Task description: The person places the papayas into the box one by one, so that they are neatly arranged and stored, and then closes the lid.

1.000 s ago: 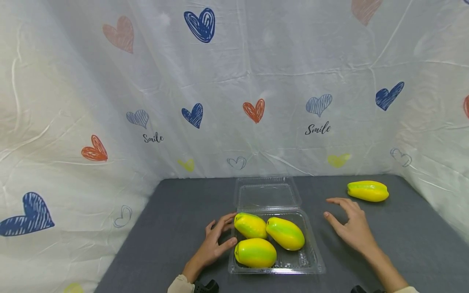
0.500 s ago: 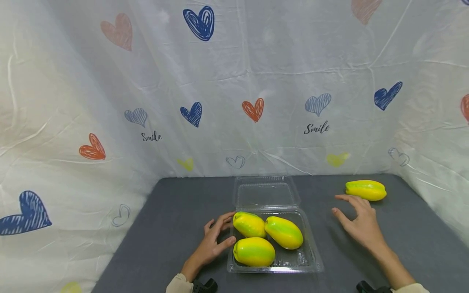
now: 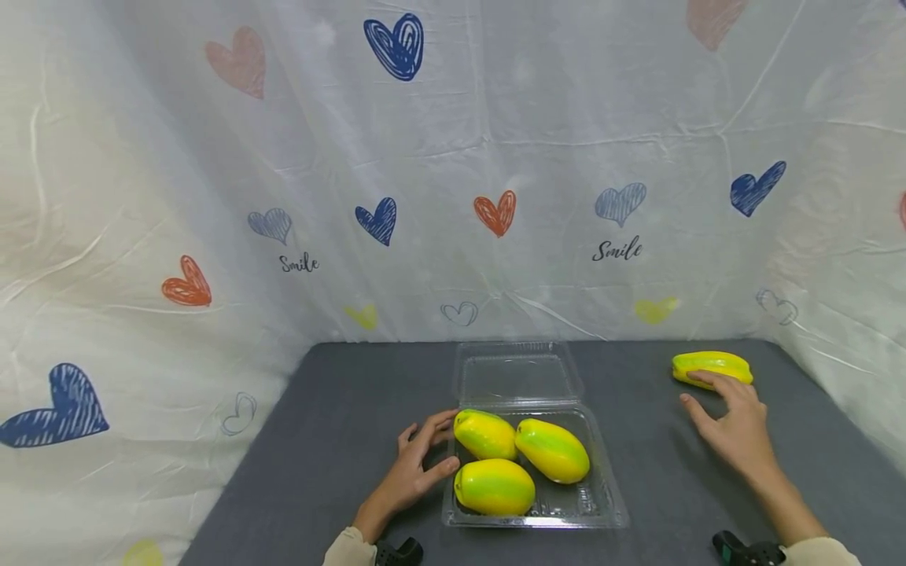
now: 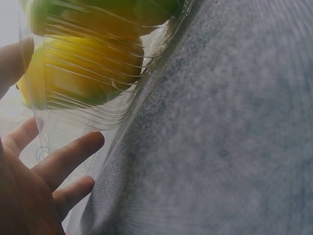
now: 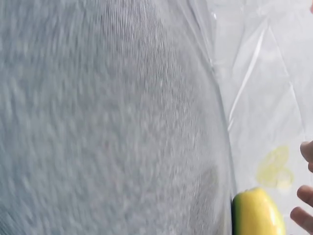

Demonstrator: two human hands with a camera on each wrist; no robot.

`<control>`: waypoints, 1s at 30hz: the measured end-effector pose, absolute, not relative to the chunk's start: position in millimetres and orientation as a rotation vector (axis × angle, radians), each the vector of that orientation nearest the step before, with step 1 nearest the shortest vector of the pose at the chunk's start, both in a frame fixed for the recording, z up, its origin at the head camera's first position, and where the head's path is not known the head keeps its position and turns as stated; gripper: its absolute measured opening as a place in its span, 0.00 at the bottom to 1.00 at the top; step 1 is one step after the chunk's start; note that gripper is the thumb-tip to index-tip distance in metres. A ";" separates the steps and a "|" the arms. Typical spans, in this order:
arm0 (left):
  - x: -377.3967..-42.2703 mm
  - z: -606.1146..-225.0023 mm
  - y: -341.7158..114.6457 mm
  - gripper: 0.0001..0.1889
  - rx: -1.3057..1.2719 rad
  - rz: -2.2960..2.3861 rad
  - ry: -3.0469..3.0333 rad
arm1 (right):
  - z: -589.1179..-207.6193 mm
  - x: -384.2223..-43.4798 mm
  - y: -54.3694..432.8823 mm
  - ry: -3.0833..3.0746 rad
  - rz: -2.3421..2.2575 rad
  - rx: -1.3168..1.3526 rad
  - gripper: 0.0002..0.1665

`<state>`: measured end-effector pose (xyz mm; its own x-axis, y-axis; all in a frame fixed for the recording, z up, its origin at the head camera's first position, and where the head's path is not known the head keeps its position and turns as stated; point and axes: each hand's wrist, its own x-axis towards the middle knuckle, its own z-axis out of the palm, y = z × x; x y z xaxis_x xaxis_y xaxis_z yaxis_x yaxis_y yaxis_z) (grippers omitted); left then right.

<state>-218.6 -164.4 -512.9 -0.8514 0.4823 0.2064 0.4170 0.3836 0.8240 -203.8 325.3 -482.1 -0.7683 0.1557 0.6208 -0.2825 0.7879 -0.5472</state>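
A clear plastic clamshell box point(image 3: 610, 491) lies with its lid point(image 3: 517, 377) folded back. Inside rest three yellow-green papayas, one at the back left point(image 3: 484, 434), one at the right point(image 3: 552, 450) and one in front point(image 3: 494, 487). My left hand point(image 3: 406, 475) is spread along the box's left side, thumb by the rim; the left wrist view shows its fingers point(image 4: 73, 159) beside the ribbed wall. Farther back at the right lies another papaya point(image 3: 711, 360). My right hand point(image 3: 739, 428) is over its near side, fingers parted and holding nothing, the index finger overlapping it.
The dark grey tabletop point(image 3: 340, 409) ends at a pale sheet point(image 3: 425, 275) printed with hearts, which hangs behind and at both sides. Dark bands point(image 3: 746, 550) sit at both wrists.
My right hand has moved right and farther away, from beside the box up to the lone papaya. The left hand and the box have stayed in place.
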 end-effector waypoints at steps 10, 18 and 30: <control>-219.4 -513.4 -164.3 0.34 0.842 1.485 2.554 | -483.0 -211.3 340.5 -2.274 0.802 0.041 0.24; -218.8 -513.2 -164.2 0.34 0.824 1.481 2.553 | -480.6 -216.0 349.8 -2.308 0.826 -0.007 0.25; -220.0 -515.0 -163.9 0.34 0.845 1.493 2.556 | -477.7 -226.2 366.2 -2.362 0.773 -0.039 0.26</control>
